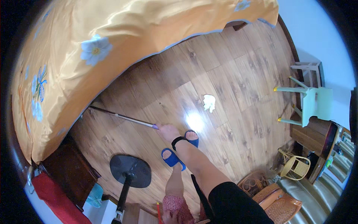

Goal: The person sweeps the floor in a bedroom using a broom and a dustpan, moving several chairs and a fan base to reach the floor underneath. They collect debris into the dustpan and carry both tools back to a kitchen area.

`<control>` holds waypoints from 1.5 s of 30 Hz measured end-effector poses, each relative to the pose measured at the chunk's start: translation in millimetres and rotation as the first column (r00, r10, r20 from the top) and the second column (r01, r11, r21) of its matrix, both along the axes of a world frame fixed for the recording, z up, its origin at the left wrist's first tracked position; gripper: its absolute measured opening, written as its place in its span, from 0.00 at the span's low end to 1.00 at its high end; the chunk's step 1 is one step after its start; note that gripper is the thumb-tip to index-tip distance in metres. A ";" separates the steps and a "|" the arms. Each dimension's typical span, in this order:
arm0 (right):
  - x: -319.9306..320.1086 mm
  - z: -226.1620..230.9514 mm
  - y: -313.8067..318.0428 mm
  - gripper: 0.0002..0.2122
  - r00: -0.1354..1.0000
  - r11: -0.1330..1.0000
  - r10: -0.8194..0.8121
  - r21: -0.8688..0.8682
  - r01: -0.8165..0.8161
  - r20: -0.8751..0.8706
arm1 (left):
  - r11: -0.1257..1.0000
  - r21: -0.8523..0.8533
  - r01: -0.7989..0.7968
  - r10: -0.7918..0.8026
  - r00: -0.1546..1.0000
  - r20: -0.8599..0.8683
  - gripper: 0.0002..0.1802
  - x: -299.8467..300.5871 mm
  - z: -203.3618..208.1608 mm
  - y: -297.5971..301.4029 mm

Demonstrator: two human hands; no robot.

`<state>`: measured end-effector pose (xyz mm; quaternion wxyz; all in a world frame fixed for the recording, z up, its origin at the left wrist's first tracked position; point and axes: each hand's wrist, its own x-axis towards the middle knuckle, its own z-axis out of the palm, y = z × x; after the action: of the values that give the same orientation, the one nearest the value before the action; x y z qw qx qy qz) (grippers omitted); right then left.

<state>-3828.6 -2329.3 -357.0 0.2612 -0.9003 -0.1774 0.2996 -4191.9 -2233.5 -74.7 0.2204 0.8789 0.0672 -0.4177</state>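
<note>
Gripping the purple end of a long thin pole, that's the right hand, fingers wrapped around it! And the pole slants away to the upper left, low over the wood floor, right to the hem of the orange bed cover, where its far end is lost to view.

Over to the containers: a dark wooden cabinet at lower left, its contents hidden from this angle, and just beside it a turquoise thing, basket or bag, I can't tell, nor what it holds.

Back to that right arm: in from the lower right, black sleeve pushed up near the elbow, forearm bare, reaching forward and left, a black band around the wrist, the hand close above the blue slippers. Down at the lower edge, the left hand rests by the pink patterned cloth at the knee; its fingers are too cut off to call. And out on the boards, well clear of the pole, lies a crumpled white thing.
</note>
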 end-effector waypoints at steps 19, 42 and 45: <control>-75.5 95.6 -232.9 0.19 0.588 0.555 -0.809 -0.305 0.774 0.020 | 0.958 -0.157 0.240 -0.210 0.960 0.185 0.27 17.4 0.2 27.4; -264.8 447.6 -331.8 0.14 0.772 0.739 -0.634 -0.324 0.590 -0.039 | 0.975 -0.095 0.200 -0.190 0.977 0.099 0.16 151.3 94.8 36.1; -228.5 428.0 -335.8 0.11 0.878 0.835 -0.478 -0.301 0.461 0.018 | 0.978 -0.133 0.162 -0.143 0.979 0.142 0.12 163.7 92.2 33.8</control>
<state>-4057.2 -2665.1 71.0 0.1936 -0.9360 0.1033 0.2753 -4028.2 -2199.6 17.5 0.2543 0.8888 -0.0457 -0.3784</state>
